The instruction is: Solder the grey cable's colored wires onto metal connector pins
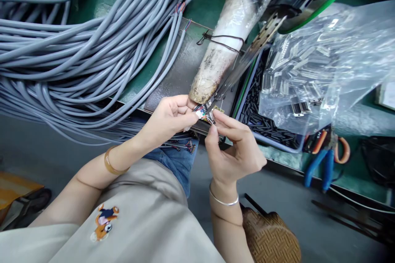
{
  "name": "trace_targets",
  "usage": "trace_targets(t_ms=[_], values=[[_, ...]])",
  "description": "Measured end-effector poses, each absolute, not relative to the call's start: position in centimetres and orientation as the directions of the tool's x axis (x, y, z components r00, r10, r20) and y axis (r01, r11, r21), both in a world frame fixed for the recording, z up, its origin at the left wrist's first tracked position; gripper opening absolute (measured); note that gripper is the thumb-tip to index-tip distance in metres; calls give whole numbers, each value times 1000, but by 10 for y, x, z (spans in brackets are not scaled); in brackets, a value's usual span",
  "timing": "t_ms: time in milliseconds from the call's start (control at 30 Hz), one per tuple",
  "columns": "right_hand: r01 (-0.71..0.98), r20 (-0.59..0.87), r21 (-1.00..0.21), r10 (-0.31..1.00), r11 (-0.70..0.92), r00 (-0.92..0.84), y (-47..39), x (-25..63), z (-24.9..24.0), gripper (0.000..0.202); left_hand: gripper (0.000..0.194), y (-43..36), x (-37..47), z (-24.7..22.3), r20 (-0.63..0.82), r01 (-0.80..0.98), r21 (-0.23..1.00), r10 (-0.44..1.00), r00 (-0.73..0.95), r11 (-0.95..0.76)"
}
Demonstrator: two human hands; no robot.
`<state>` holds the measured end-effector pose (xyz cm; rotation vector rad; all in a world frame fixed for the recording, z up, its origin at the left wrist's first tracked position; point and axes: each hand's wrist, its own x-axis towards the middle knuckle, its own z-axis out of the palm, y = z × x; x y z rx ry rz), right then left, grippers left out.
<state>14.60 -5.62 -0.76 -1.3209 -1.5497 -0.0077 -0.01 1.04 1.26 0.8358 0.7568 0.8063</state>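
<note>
My left hand (173, 117) is closed in a pinch on the thin coloured wires (202, 111) at a cable's end. Opposite it, my right hand (236, 146) pinches a small metal connector (211, 116) between thumb and fingers. The wires meet the connector between both hands, though my fingers partly hide the joint. Right above them comes down the dark tip of a soldering iron (259, 39) with a perforated metal shaft. Close to my left fingertips ends a stained white tube (217, 59) with a dark tie around it.
Grey cables (92, 49) are heaped on the left, their stripped ends toward the middle. At right, a blue tray (277, 144) holds small black tubes (251, 107), partly under a clear bag (308, 65) of metal connectors. Blue-handled pliers (327, 164) lie near the bench edge.
</note>
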Motion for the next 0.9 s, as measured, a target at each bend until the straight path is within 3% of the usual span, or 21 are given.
trace_targets(t_ms=[267,900], values=[[751,696,-533,707,389,128,-58,147,-10,21,16,8,-1,12,-262,-271,860,830,492,432],[759,641,-554,757,343,126,-58,148,-2,18,18,9,-2,14,-290,-254,858,830,477,446]])
